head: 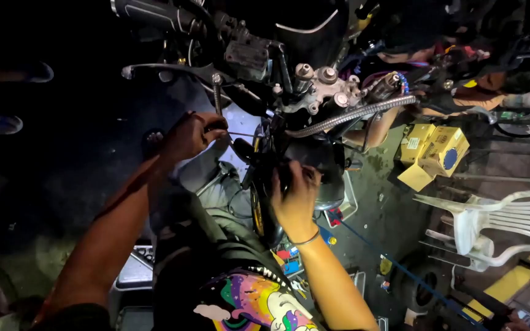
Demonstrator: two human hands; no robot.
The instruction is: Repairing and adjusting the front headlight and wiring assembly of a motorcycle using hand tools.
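Motorcycle front end (pixel 314 92), head view: handlebar and clamp lie just above both hands. Left hand (pixel 188 135) is clenched around a thin tool (pixel 240 134) whose shaft points toward the headlight housing (pixel 314 160). Right hand (pixel 295 199) grips the housing's lower edge. Yellow boxes (pixel 433 153) and a white plastic chair (pixel 498 227) stand well right of the right hand.

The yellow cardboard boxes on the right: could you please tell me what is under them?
The yellow cardboard boxes rest on a greyish concrete floor, beside a white plastic chair. Whatever lies directly beneath them is covered and cannot be seen.
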